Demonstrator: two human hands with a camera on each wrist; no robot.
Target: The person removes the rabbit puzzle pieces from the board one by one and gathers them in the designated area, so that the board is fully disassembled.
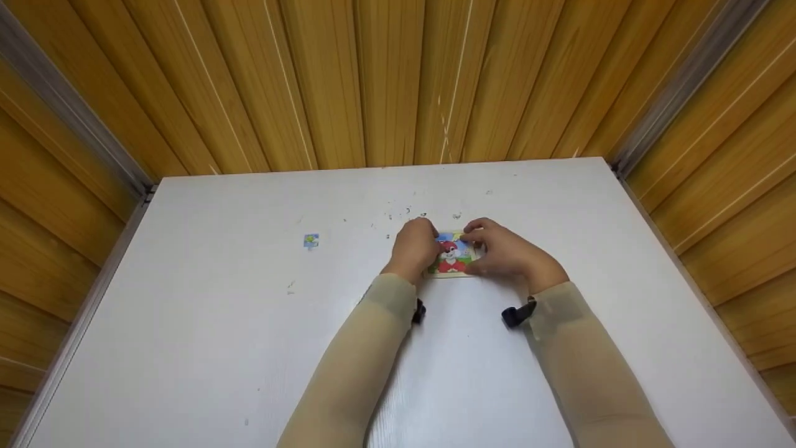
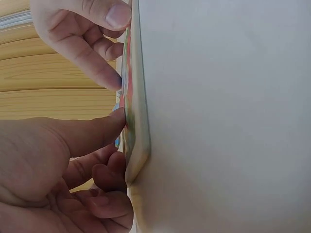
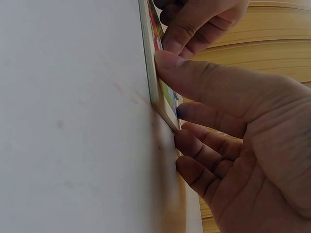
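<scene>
Puzzle board (image 1: 452,260) with a cartoon critter in red lies flat between both hands. Right hand (image 1: 507,252) has it by the side, thumb and fingers bent and spread, thumb on the near corner, fingers at the far one. Left hand (image 1: 413,249) is mostly curled, thumb on the picture, can't tell if it's pinching anything. Loose piece (image 1: 311,240) sits well left of that hand, on the white table (image 1: 205,311).
</scene>
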